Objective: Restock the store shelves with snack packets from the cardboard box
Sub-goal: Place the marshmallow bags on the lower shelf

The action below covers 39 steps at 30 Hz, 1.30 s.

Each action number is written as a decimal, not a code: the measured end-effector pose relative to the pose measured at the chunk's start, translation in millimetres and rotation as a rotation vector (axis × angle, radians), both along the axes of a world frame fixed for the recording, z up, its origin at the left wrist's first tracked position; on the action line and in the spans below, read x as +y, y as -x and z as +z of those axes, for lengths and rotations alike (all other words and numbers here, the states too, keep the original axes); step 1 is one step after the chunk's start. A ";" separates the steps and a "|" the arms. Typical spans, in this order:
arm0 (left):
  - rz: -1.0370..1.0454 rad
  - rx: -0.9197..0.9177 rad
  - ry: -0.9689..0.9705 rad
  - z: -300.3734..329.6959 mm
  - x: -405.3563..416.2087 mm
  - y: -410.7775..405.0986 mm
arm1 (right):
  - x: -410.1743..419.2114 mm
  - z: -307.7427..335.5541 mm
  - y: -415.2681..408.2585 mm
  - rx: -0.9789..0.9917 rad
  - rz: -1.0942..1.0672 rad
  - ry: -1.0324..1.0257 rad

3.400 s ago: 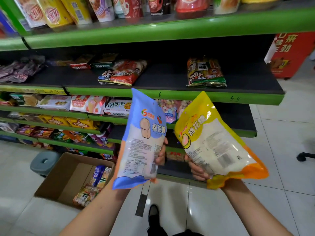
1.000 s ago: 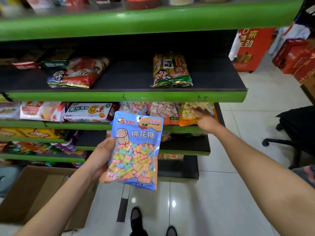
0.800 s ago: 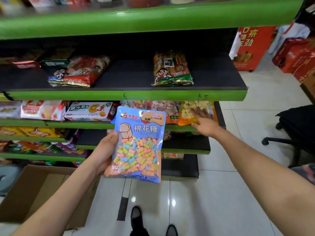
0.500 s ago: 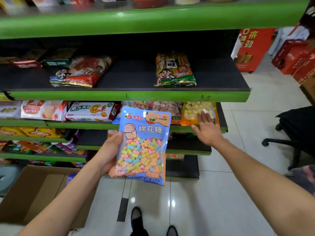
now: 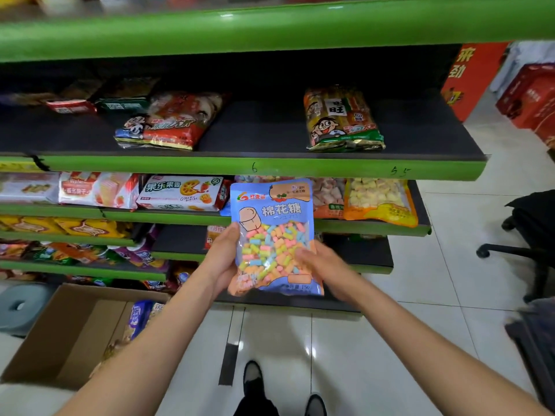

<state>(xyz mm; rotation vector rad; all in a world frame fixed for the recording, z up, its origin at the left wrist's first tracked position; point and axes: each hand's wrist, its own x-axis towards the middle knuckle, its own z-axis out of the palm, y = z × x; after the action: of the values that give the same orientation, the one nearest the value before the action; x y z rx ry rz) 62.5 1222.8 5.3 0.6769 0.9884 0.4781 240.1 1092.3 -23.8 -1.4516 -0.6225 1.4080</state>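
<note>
Both hands on one packet here: the blue marshmallow bag [image 5: 274, 235] is upright in front of the shelves, its clear window showing pastel pieces. The left hand [image 5: 223, 259] grips its left edge, thumb across the front and fingers behind. The right hand [image 5: 322, 265] holds the lower right side, fingers laid over the front, though it is blurred and how tightly they curl is hard to read. Just behind the bag, on the shelf with the green lip [image 5: 330, 226], a yellow marshmallow packet [image 5: 378, 202] lies beside a pink one [image 5: 329, 198]. Down at lower left the cardboard box [image 5: 69, 334] sits open on the tiled floor, a few packets [image 5: 141, 318] visible inside
</note>
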 end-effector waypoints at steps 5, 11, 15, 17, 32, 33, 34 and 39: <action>-0.040 0.017 -0.115 1.7 29.9 -8.4 | 22.6 -1.4 10.5 0.035 -0.171 -0.072; -0.056 0.119 -0.256 20.3 83.3 -12.6 | 98.8 13.8 -9.6 -0.137 -0.285 -0.069; -0.259 0.383 -0.560 27.4 124.1 -17.0 | 139.2 19.5 -9.4 -0.215 -0.347 -0.100; -0.436 0.607 -0.706 26.0 144.7 -20.3 | 151.7 20.0 -5.8 -0.313 -0.353 -0.089; -1.194 0.944 -1.374 -19.3 170.3 -24.6 | 168.8 4.0 18.7 -1.495 0.346 0.153; -1.207 0.931 -1.456 -22.3 167.6 -23.4 | 168.4 2.4 19.0 -1.489 0.418 0.192; -1.209 0.927 -1.515 -24.6 165.6 -22.3 | 167.3 0.2 18.8 -1.487 0.457 0.218; -1.158 0.906 -1.521 -19.0 157.3 -20.6 | 159.0 5.3 27.0 -1.499 0.427 0.243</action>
<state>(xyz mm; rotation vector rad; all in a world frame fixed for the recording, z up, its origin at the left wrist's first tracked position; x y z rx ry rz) 83.1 1380.2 -13.7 2.7857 0.6807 -0.2934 213.2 1251.3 -18.5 -2.5711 -1.7733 0.4020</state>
